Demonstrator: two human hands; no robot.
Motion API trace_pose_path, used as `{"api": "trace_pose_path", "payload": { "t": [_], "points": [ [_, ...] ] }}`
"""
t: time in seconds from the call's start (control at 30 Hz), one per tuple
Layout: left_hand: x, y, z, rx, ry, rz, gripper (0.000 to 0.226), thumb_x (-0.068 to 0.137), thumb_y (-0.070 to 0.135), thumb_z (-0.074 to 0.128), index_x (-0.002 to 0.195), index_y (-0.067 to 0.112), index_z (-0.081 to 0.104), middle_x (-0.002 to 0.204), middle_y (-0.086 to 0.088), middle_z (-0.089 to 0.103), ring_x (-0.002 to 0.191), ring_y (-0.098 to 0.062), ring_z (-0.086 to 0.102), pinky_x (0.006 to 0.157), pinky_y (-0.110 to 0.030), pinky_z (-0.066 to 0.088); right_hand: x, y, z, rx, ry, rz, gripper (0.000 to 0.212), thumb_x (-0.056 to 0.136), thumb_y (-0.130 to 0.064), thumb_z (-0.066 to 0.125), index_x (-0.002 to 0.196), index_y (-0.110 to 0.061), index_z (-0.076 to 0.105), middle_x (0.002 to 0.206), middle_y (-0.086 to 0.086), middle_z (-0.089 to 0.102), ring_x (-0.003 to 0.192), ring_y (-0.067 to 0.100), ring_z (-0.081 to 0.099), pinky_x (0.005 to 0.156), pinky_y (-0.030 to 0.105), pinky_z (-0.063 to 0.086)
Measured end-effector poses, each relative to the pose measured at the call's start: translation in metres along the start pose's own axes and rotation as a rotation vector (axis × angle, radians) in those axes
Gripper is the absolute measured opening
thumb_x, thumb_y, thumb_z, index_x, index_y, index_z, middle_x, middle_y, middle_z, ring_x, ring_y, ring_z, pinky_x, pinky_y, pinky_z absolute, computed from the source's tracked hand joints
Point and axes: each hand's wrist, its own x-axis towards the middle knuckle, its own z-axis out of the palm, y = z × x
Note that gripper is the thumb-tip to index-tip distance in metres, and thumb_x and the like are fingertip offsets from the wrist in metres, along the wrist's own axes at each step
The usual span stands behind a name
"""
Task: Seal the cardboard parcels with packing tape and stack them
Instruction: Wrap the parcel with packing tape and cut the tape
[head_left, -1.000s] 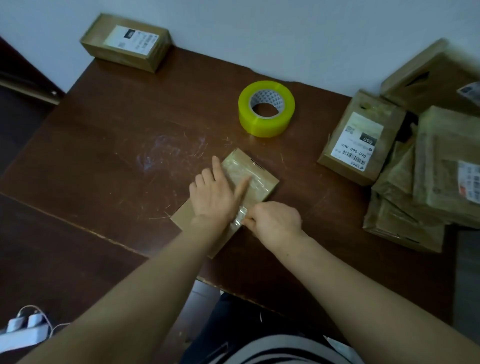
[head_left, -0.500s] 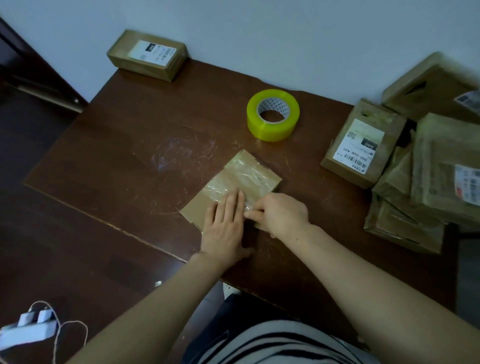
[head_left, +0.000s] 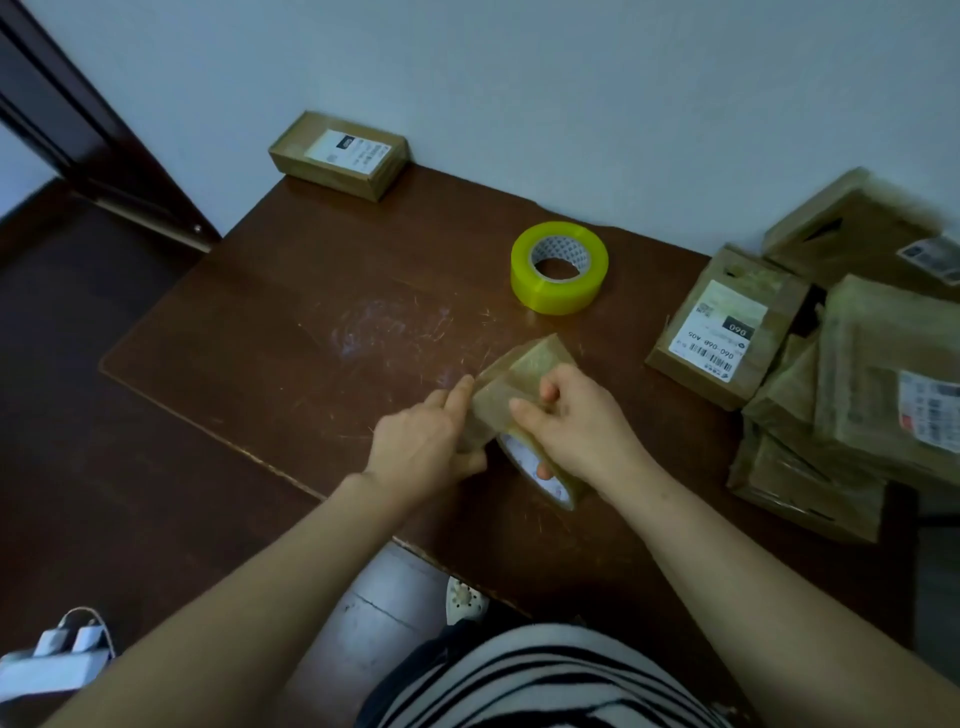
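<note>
Wooden table (head_left: 311, 291): parcel (head_left: 524, 364) lifted from flat, left hand (head_left: 421, 441) and right hand (head_left: 576, 431) gripping it.

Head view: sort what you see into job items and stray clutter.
Job: small tape-wrapped cardboard parcel gripped by left hand and right hand; yellow roll of packing tape; labelled cardboard box at far corner; heap of brown cardboard parcels at right.
Clutter: white plug block on floor; white perforated shoe.

One wide-angle head cam, looking fwd & down, close over table (head_left: 291, 312), toward wall (head_left: 519, 78).
</note>
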Motion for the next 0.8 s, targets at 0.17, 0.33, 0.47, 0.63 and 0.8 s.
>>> {"api": "trace_pose_path", "payload": {
  "t": [0.17,0.33,0.47,0.63,0.8],
  "points": [
    [0.012,-0.015,-0.007,-0.042,-0.047,-0.015,0.088,0.078,0.051,0.062,0.151,0.027,0.018,0.14,0.0,0.047,0.113,-0.029,0.058,0.083,-0.036,0.047,0.001,0.02,0.022,-0.037,0.027,0.015,0.035,0.093,-0.037,0.055,0.07,-0.026,0.031,0.059,-0.006,0.05,0.039,0.006,0.058,0.05,0.034,0.042],
    [0.028,-0.032,-0.018,-0.263,-0.19,-0.068,0.092,0.078,0.046,0.067,0.152,0.026,0.015,0.132,-0.006,0.056,0.115,-0.027,0.057,0.088,-0.032,0.044,0.022,0.021,0.039,0.076,0.039,0.039,0.037,0.093,-0.037,0.057,0.07,-0.023,0.032,0.06,-0.007,0.045,0.034,0.001,0.053,0.036,0.015,0.031],
    [0.053,-0.015,-0.028,-0.556,-0.292,-0.2,0.092,0.078,0.063,0.046,0.153,0.023,0.013,0.151,-0.008,0.037,0.135,-0.025,0.038,0.1,-0.034,0.034,0.03,0.022,0.044,0.094,0.056,0.008,0.039,0.093,-0.039,0.058,0.07,-0.022,0.031,0.045,-0.009,0.049,0.032,-0.001,0.048,0.037,0.014,0.032],
    [0.071,0.016,-0.015,-0.231,0.128,-0.22,0.064,0.093,0.068,0.017,0.088,0.019,0.057,0.098,-0.013,0.066,0.095,-0.037,0.061,0.071,-0.038,0.035,0.037,0.018,0.046,0.167,0.045,0.019,0.033,0.093,-0.025,0.057,0.071,-0.023,0.032,0.058,-0.006,0.05,0.034,0.001,0.053,0.035,0.013,0.033],
    [0.079,0.002,-0.013,-0.252,0.125,-0.176,0.063,0.093,0.067,0.013,0.075,0.023,0.055,0.09,-0.011,0.066,0.088,-0.036,0.061,0.069,-0.035,0.036,0.034,0.013,0.042,0.331,-0.083,0.057,0.023,0.088,-0.015,0.054,0.076,-0.022,0.035,0.071,-0.001,0.051,0.042,0.002,0.055,0.047,0.025,0.045]
  ]
}}
